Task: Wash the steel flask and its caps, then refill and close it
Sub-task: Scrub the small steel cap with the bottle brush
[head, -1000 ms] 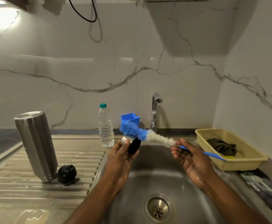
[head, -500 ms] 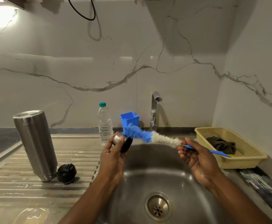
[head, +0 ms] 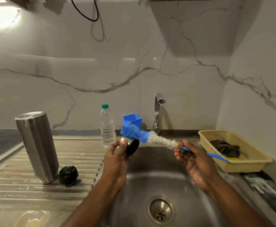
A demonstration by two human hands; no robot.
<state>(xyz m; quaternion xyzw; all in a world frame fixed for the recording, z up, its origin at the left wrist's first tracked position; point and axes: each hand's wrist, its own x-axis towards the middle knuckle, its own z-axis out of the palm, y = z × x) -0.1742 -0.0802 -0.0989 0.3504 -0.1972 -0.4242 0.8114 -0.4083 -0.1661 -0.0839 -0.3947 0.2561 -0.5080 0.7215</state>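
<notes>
From my remote seat I watched both hands raised over the sink (head: 150,177). The left hand (head: 116,158) held the outer cap (head: 130,145), its grip curled round the steel rim with the thumb on the shiny side and the black underside turned towards the right. The right hand (head: 194,159) had its grip pinched on the thin blue handle of the bottle brush (head: 143,135), close to where the white bristles began. The handle's far end reached out over the yellow basket (head: 252,164). The blue bristle tip lay at the upper edge of the outer cap. I could not tell whether it pressed on the cap or merely brushed it.

The steel flask (head: 37,145) stood on the ribbed drainboard of the tabletop (head: 27,194), well to the left of the hands, with its narrow threaded end down and its flat end up. The black inner cap (head: 68,176) sat just beside its foot, on the right.

Behind the left hand stood a clear water bottle (head: 107,126) with a green top, and next to it a blue cup (head: 133,120). The tap (head: 157,112) rose at the back of the sink, and no water ran from it. A dark cloth (head: 226,148) lay in the basket. The drain (head: 160,211) showed between the two forearms.
</notes>
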